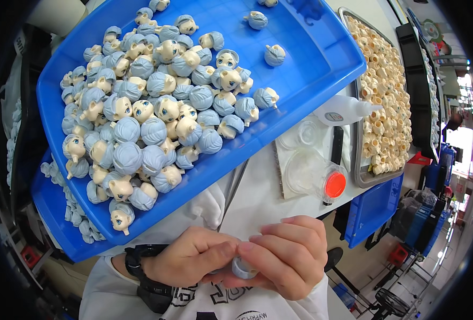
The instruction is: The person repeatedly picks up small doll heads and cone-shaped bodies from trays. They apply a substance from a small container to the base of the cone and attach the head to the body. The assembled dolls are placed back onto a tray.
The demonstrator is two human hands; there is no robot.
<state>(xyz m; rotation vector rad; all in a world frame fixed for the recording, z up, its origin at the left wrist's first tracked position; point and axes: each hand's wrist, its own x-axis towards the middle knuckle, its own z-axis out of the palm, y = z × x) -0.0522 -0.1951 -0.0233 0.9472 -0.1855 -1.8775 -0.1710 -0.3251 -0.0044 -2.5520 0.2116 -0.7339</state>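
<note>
A small pale-blue plastic doll-head piece [244, 268] sits pinched between the person's left hand [194, 256] and right hand [290, 261], both closed around it, below a blue plastic tray [322, 58] heaped with finished blue-haired doll heads [156, 112].

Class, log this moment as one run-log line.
left hand: grips doll head piece | right hand: grips same piece | blue tray: pile of doll heads | jar: nearby

A white worktable [258, 197] stands over a tan floor [370, 256], bright daylight at right.
</note>
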